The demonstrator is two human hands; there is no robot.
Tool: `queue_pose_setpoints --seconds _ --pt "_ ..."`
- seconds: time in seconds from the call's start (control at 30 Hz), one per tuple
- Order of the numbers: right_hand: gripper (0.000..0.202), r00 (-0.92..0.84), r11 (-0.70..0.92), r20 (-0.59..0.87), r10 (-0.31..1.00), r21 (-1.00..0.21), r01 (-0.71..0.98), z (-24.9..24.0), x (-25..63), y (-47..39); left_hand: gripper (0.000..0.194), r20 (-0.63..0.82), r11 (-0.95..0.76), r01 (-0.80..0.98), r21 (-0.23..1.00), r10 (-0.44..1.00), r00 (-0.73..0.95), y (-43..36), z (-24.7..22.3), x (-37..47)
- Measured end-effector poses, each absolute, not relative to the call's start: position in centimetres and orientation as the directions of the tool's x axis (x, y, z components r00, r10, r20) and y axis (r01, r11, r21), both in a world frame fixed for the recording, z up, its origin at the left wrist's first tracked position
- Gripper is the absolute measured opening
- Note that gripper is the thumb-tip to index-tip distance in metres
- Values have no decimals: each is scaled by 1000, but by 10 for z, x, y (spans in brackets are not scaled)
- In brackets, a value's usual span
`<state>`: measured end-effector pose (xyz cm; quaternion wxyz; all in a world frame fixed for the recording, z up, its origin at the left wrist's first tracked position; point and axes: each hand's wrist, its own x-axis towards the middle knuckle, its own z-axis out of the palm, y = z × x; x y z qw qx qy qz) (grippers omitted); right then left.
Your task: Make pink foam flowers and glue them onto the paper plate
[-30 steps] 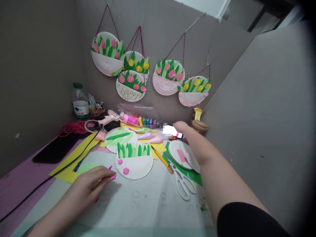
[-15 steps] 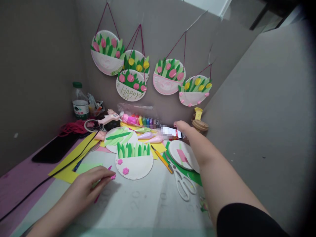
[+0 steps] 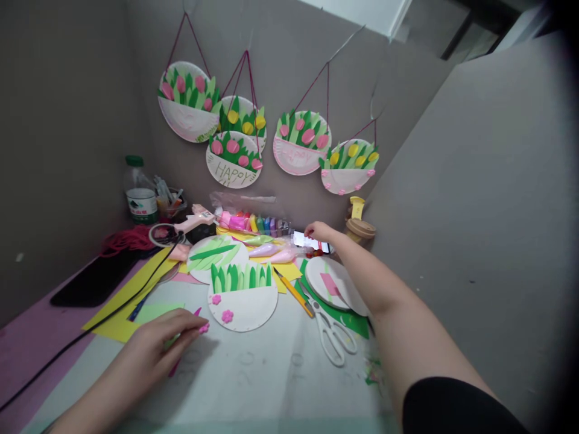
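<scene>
The left hand (image 3: pixel 156 339) pinches a small, bright-pink, flower-shaped piece (image 3: pixel 204 328) just left of the green-leaved, round white paper plate (image 3: pixel 251 310); the right hand (image 3: pixel 320 231), farther from it, is at a lit phone (image 3: pixel 324 246), its grip unclear.

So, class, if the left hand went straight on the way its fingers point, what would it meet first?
Probably the nearest white plate, at its lower left rim, though the left hand might pass above it; its height is unclear.
</scene>
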<state>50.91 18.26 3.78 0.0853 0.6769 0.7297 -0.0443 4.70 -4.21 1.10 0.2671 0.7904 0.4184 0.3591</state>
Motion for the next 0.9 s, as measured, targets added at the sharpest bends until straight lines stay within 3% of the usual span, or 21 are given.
queue_pose_setpoints --seconds 0.4,0.6,0.77,0.9 --pt "38 -82 102 -281 956 55 993 29 500 151 33 366 -552 510 659 829 424 -43 12 44" --pt "50 -96 102 -252 963 13 995 19 503 144 28 356 -560 498 662 819 450 -43 13 44" --pt "40 -64 64 -240 969 -10 998 15 506 147 31 369 -564 495 661 819 440 -46 16 46" --pt "44 -4 4 -106 994 -1 1000 29 520 155 32 376 -566 509 649 820 432 -45 14 46"
